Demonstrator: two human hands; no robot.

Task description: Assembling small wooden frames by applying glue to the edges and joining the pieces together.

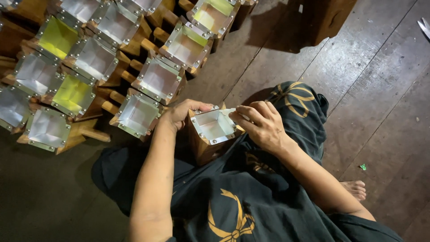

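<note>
A small square wooden box (pixel 207 145) with a riveted metal rim and a white paper lining rests on my lap. My left hand (pixel 181 114) grips its far left corner, thumb over the rim. At the box's right edge, the fingers of my right hand (pixel 262 122) pinch a white strip of paper (pixel 227 111). I sit on the floor in dark clothing with gold markings.
Several finished boxes (pixel 139 115) with metal rims and white or yellow linings lie in rows on the wooden plank floor (pixel 385 89) at upper left. A dark wooden block (pixel 320 20) stands at the top. My bare foot (pixel 356 188) shows at right, scissors (pixel 424 27) at the far right edge.
</note>
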